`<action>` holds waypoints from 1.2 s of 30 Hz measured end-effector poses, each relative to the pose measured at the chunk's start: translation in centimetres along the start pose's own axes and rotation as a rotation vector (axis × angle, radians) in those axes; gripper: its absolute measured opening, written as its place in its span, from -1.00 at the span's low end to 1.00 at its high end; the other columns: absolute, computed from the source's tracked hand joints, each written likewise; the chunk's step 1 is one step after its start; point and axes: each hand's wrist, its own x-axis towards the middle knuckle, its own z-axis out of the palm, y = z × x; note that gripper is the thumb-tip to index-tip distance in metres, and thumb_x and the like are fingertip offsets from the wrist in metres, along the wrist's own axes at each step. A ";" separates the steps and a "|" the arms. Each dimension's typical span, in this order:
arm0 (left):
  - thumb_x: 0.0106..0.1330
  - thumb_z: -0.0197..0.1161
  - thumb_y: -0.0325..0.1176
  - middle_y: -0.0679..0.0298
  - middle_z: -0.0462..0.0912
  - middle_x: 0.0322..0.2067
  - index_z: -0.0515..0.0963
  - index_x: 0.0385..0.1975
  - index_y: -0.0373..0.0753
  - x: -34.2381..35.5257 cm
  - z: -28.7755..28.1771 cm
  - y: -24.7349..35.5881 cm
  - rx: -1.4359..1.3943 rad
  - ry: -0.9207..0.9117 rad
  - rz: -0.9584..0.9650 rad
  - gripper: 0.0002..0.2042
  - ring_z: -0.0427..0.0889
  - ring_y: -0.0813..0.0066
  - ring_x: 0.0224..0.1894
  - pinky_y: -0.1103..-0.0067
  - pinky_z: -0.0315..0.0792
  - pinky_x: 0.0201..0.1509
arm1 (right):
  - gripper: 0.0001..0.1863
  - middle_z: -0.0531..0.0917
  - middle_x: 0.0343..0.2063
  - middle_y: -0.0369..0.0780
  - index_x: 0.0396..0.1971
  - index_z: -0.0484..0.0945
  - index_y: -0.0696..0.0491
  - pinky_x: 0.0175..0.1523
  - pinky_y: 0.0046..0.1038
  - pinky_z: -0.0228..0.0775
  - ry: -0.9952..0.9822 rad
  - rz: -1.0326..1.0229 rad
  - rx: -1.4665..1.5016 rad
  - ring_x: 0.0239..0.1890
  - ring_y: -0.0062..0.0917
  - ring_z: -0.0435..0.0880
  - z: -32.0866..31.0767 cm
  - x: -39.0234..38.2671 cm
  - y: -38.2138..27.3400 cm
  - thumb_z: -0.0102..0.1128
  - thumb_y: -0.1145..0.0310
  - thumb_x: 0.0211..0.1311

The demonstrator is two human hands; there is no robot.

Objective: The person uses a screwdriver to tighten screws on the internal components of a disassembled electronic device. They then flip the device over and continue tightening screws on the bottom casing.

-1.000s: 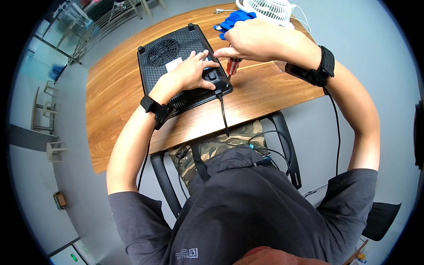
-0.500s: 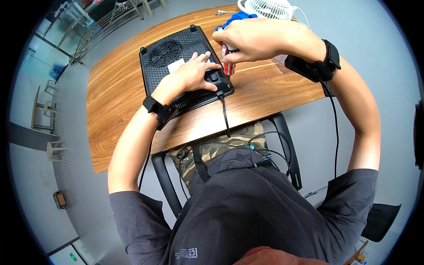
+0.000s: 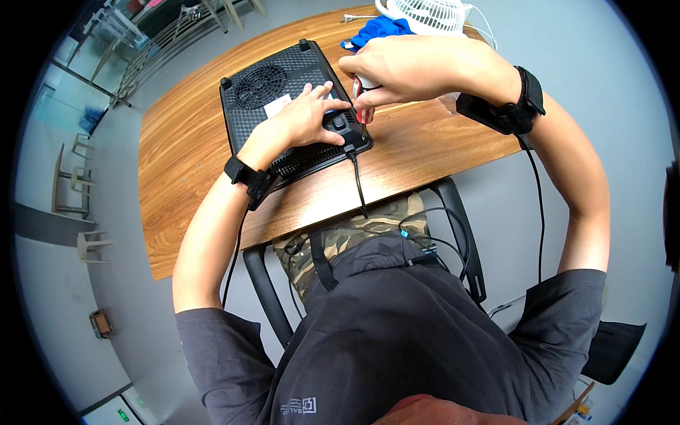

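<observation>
A flat black appliance [image 3: 243, 127], probably an induction cooker, lies underside up on the wooden table [image 3: 180, 177]. Its round fan grille [image 3: 262, 86], corner feet and a white label [image 3: 276, 106] face upward. My left hand [image 3: 301, 122] rests on it with fingers spread, by the near right part. In my right hand [image 3: 404, 65] is a red-and-white screwdriver [image 3: 365, 113], held upright. Its shaft points down at the appliance's near right corner; the tip's exact contact is too small to tell. A black power cord [image 3: 358, 180] runs from the near edge over the table's edge.
Beyond my right hand stand a white fan [image 3: 428, 15] and a crumpled blue cloth [image 3: 382, 30]. A plug [image 3: 350, 18] lies beside them. Black straps with cables circle both wrists. A black chair [image 3: 460, 212] surrounds my lap, where more cables lie.
The view has shifted slightly. My left hand stays spread on the appliance, and my right hand still grips the upright screwdriver at the same corner, its wrist turned a little.
</observation>
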 end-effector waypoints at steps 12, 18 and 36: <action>0.06 0.54 0.09 -0.09 0.15 0.46 0.47 0.31 0.02 -0.4 -0.5 0.6 0.028 -0.010 -0.010 -0.23 0.04 -0.31 0.50 0.08 0.12 0.55 | -0.51 0.69 -0.44 -0.02 -0.13 0.52 0.23 -0.25 -0.30 0.56 0.059 0.163 -0.026 -0.38 -0.20 0.70 0.5 0.6 -0.7 0.21 0.01 0.38; 0.06 0.53 0.10 -0.10 0.19 0.44 0.49 0.28 0.00 -0.4 -0.7 0.8 0.025 -0.030 -0.028 -0.25 0.10 -0.32 0.48 0.00 0.18 0.50 | -0.53 0.66 -0.57 -0.03 -0.25 0.56 0.26 -0.33 -0.32 0.58 -0.128 0.139 0.071 -0.46 -0.25 0.73 0.1 1.4 -1.0 0.35 0.07 0.26; 0.03 0.53 0.14 0.00 0.07 0.52 0.45 0.34 0.19 -0.3 0.3 -0.1 0.037 0.005 -0.030 -0.21 0.01 -0.26 0.53 -0.21 0.20 0.40 | -0.74 0.68 -0.46 -0.11 -0.15 0.49 0.13 -0.26 -0.34 0.55 -0.017 0.028 -0.055 -0.40 -0.27 0.72 -0.6 -0.5 -0.5 0.14 0.21 0.44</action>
